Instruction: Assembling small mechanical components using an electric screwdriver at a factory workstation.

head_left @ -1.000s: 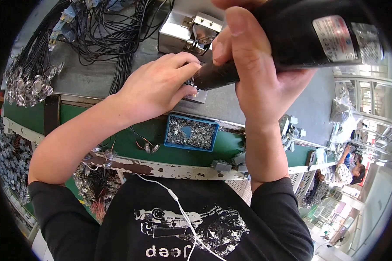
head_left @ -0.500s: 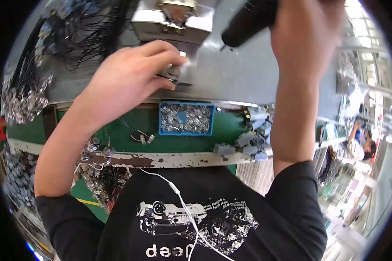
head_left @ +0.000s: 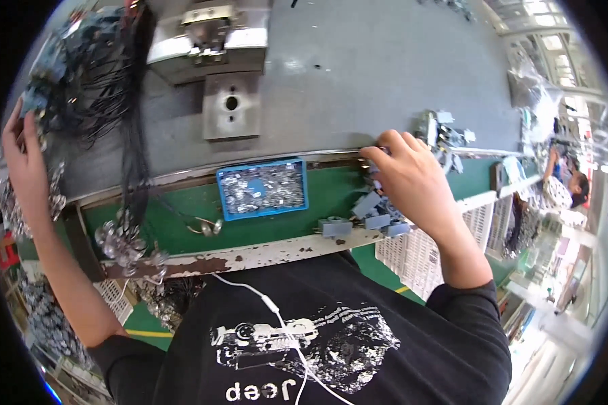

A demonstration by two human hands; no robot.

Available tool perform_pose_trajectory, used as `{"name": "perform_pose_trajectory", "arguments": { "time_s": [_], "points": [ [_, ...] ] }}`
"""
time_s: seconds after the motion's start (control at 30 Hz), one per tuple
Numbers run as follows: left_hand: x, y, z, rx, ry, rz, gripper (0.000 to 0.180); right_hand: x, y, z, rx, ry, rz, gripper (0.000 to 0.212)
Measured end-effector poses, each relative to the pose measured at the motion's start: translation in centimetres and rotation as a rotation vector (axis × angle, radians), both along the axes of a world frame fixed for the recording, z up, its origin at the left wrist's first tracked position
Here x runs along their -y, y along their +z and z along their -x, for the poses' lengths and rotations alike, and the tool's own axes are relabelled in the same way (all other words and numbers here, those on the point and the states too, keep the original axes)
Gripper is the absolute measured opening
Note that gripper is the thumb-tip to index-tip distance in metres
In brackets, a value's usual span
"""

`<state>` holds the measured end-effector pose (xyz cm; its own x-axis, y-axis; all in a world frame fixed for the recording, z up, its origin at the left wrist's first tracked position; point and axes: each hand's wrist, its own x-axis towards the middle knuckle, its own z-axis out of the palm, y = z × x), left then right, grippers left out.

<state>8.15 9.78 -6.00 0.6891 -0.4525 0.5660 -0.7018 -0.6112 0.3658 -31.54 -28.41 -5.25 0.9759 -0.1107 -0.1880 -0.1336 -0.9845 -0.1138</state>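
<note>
My left hand (head_left: 26, 162) is stretched out to the far left, its thumb and forefinger apart beside a heap of blue-grey plastic parts (head_left: 37, 94) with black wires. My right hand (head_left: 412, 181) is at the bench edge, fingers curled down over a pile of blue-grey plastic housings (head_left: 368, 204). What lies between those fingertips is hidden. A square steel block (head_left: 216, 111) with a round hole and two small ones sits mid-bench. Nearer to me, a blue tray (head_left: 307, 185) holds many small metal pieces.
Behind the block stands a larger steel fixture (head_left: 250, 62). Black cables (head_left: 134, 135) hang over the front edge to round metal pieces (head_left: 123, 244). More housings (head_left: 446, 131) lie right of my right hand. Another person (head_left: 564, 185) is far right.
My left hand has left the block and swung far left. The right hand has dropped to the housings, no longer holding the black powered-screwdriver-like tool. The view has shifted, with the block now uncovered.
</note>
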Motion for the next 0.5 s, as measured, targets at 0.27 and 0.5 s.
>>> {"name": "perform_pose_trajectory", "arguments": {
  "time_s": [0.27,0.5],
  "points": [
    [4.1,4.7,8.9,0.207,-0.004,-0.054,0.029,1.8,2.8,-1.2,0.354,-0.114,-0.628,0.041],
    [5.7,1.9,14.9,-0.221,-0.644,-0.807,0.01,-3.5,5.0,-11.3,0.179,0.15,-0.757,0.024]
  ]
}}
